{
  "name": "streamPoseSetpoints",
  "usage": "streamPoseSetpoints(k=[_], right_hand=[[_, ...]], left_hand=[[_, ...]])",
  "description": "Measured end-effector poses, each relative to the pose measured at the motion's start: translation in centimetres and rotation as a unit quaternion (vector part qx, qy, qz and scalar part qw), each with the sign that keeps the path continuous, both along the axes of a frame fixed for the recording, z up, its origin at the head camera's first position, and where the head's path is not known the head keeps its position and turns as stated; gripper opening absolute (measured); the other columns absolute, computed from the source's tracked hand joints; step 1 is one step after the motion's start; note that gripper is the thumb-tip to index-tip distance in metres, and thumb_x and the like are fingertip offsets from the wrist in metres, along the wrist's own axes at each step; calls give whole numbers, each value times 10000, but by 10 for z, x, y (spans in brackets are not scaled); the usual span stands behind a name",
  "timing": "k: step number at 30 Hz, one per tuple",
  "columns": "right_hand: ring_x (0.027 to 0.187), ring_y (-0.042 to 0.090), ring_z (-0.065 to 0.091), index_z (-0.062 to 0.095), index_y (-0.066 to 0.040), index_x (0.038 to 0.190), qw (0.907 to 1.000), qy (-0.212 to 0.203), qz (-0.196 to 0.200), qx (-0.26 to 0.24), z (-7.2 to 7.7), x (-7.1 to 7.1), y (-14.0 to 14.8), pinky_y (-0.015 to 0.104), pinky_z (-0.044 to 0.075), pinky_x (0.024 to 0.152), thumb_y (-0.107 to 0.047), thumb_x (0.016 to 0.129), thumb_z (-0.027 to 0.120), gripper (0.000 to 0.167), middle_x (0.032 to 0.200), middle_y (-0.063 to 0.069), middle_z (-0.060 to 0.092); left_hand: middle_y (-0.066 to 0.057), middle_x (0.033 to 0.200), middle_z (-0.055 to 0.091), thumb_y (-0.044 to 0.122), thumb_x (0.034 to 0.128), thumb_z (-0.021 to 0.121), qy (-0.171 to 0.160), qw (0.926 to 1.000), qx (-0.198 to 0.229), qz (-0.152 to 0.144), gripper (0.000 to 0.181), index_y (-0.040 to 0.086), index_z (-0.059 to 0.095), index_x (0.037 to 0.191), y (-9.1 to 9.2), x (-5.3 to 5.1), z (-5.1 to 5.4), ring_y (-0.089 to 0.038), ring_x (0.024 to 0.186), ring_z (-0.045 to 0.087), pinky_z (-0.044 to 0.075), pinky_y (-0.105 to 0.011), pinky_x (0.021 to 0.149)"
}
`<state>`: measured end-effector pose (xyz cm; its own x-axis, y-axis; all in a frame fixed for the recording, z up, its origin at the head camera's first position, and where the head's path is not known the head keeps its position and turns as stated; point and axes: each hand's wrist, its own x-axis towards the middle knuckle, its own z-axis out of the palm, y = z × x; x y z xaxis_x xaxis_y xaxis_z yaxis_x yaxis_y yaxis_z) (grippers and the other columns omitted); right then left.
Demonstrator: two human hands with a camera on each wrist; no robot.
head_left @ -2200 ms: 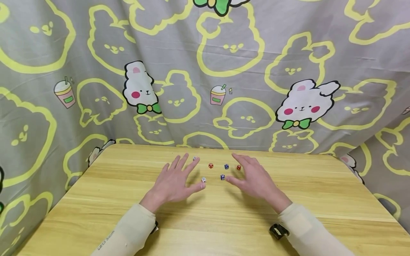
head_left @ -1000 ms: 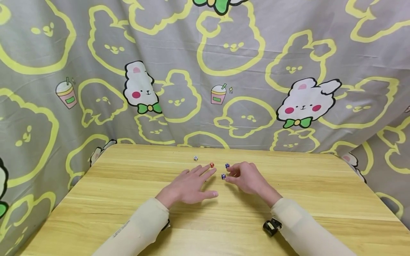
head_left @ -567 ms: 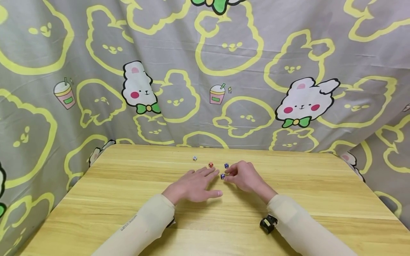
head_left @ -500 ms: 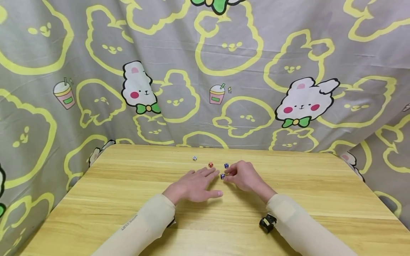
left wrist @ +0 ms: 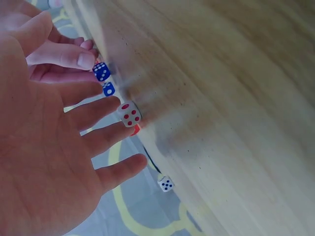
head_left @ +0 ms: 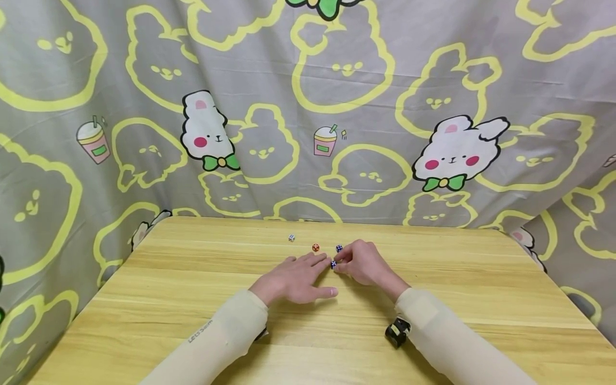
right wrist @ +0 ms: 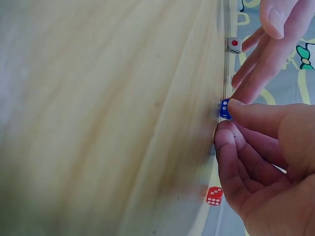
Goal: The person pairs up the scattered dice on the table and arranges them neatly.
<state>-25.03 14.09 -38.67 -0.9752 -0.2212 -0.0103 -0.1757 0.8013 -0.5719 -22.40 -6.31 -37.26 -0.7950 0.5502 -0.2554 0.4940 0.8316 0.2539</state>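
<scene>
Near blue die (head_left: 333, 265) in front of far blue die (head_left: 339, 248); left hand (head_left: 298, 279) front-left of far one, fingers straight; right hand (head_left: 367, 263) front-right, fingers curled, can't tell if pinching near one

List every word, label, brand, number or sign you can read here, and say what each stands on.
"Let's": on the left sleeve; the word after it may be "Swim", but is too blurred to confirm.
Black wrist device on the right: pale patch, too small to read.
Dice: pips only, no numerals seen.
Curtain: printed pictures, no readable words.
</scene>
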Motion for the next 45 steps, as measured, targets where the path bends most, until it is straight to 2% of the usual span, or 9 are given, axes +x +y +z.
streamPoseSetpoints(k=[8, 15, 24, 29, 37, 39, 42, 45], right_hand=[[783, 125, 613, 847, -137, 1043, 9999, 28, 8, 109, 1, -2, -2, 264, 493, 709, -183, 891, 870, 161, 841, -42, 761], [793, 115, 613, 852, -168, 985, 9998, 33, 17, 170, 1, 0, -2, 273, 495, 736, -187, 888, 874, 101, 811, -70, 758], [815, 100, 636, 850, -201, 915, 9999, -33, 63, 106, 2, 8, -1, 285, 514, 758, -160, 880, 875, 59, 842, -87, 790], [799, 107, 631, 850, -201, 901, 9998, -170, 66, 38, 4, 14, 0, 277, 503, 726, -141, 878, 872, 68, 843, -82, 793], [773, 123, 620, 846, -188, 905, 9994, -348, 37, -27, 5, 23, -1, 267, 501, 659, -142, 869, 883, 70, 841, -66, 781], [774, 128, 616, 843, -187, 901, 9992, -395, 30, -51, 6, 25, -1, 270, 499, 661, -138, 867, 883, 72, 842, -64, 778], [777, 131, 613, 841, -190, 888, 9990, -441, 0, -96, 6, 28, -1, 274, 494, 673, -137, 864, 885, 72, 837, -68, 777], [787, 118, 620, 843, -192, 884, 9990, -433, -23, -106, 6, 31, -1, 270, 493, 694, -141, 858, 890, 74, 840, -74, 786]], left_hand=[[-18, 1787, 225, 710, 1034, 460, 57, 10000, -56, -25, 860, 184, 282, 1690, 1, 0, 1, -284, 1652, 242, 229, -585, 1331], [-25, 1776, 260, 702, 1036, 469, 165, 9999, -18, -15, 837, 177, 332, 1674, 2, 1, 3, -281, 1643, 271, 254, -590, 1321], [-48, 1698, 429, 612, 1059, 523, 489, 9987, 105, 75, 709, 148, 488, 1594, 5, 5, 7, -274, 1575, 413, 362, -598, 1261], [-52, 1615, 544, 569, 1047, 586, 621, 9976, 254, 177, 645, 138, 578, 1527, 7, 10, 9, -264, 1517, 495, 412, -577, 1232], [-61, 1504, 651, 506, 1019, 669, 627, 9962, 529, 307, 582, 97, 658, 1434, 9, 20, 13, -278, 1437, 580, 468, -517, 1194], [-64, 1478, 671, 502, 1013, 682, 598, 9957, 624, 333, 585, 87, 663, 1423, 9, 23, 14, -260, 1356, 637, 505, -483, 1154], [-70, 1443, 696, 490, 1004, 702, 482, 9949, 803, 370, 586, 72, 669, 1413, 9, 27, 14, -202, 1097, 699, 552, -429, 1066], [-76, 1426, 707, 469, 992, 726, 300, 9937, 991, 419, 580, 63, 676, 1402, 9, 30, 14, -143, 878, 607, 552, -375, 969]])
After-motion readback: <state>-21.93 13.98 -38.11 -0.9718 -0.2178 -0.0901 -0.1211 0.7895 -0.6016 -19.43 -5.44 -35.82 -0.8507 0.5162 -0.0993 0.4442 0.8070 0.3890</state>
